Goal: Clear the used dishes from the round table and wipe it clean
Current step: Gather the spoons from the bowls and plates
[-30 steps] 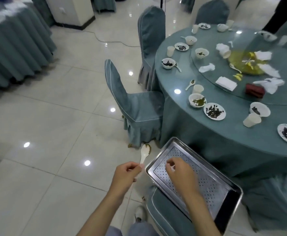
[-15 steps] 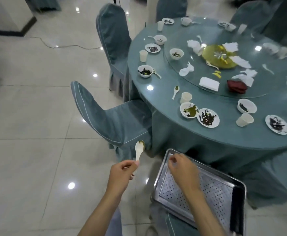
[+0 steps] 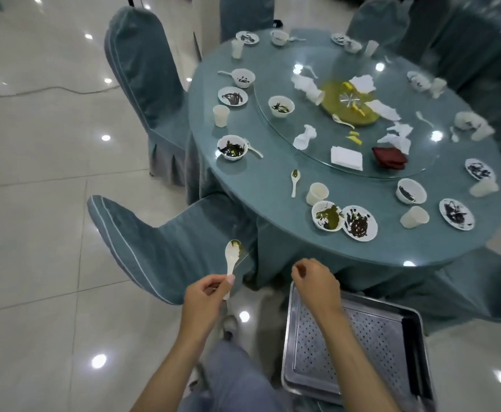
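Left hand [image 3: 206, 295]: fingers clamped on white spoon [image 3: 232, 257] handle, green residue in scoop, held short of the table [image 3: 261, 185]. Right hand [image 3: 314, 281]: fingers curled at metal tray [image 3: 374, 346] corner, grip unclear. On table: bowl [image 3: 328, 215] with green scraps touching dark-smeared plate [image 3: 359, 223].

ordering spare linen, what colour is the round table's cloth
Plain teal tablecloth, clearest in the head view.

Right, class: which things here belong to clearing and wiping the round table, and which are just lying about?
Belongs to the job: spoon pinched in the left hand, metal tray, round table, dirty bowl, smeared plate, cup, crumpled napkin.
Just lying about: covered chair, floor cable.
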Demonstrator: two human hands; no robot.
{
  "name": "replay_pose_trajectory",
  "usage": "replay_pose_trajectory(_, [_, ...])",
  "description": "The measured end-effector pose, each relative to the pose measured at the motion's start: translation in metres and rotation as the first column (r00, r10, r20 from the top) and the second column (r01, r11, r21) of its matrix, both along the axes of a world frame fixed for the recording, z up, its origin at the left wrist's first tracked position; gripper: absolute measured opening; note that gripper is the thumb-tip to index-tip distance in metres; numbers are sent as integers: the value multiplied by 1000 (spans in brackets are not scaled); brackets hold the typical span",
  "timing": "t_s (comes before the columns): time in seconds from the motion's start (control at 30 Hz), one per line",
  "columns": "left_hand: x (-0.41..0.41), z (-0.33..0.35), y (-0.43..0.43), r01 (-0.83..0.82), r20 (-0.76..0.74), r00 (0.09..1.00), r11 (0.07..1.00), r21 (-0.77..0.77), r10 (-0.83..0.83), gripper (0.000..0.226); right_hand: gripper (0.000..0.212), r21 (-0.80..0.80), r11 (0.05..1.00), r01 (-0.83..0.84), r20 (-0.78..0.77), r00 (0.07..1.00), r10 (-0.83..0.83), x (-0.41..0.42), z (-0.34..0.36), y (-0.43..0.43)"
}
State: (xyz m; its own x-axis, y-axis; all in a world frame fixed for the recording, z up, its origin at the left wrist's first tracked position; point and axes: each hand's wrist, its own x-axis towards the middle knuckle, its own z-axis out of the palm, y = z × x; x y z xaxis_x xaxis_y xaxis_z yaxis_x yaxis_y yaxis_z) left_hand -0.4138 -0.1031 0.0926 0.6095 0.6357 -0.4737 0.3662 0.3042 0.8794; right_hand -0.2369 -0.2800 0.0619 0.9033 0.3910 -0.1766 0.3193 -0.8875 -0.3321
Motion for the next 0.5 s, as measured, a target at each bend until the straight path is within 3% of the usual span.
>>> replay_pose_trajectory(0.3, [99, -24, 88, 73, -105, 992, 996, 50, -67, 10, 19, 86, 994, 67, -109, 992, -58, 122, -45, 87])
replay_pose_trajectory(0.4, [136, -28, 118, 106, -141, 986, 989, 99, -92, 12, 31, 85, 991, 99, -138, 987, -87, 174, -62, 116])
replay_pose_trajectory(0.5, [165, -31, 142, 95, -161, 984, 989, 114, -76, 13, 39, 120, 960, 251, -205, 953, -223, 214, -80, 140])
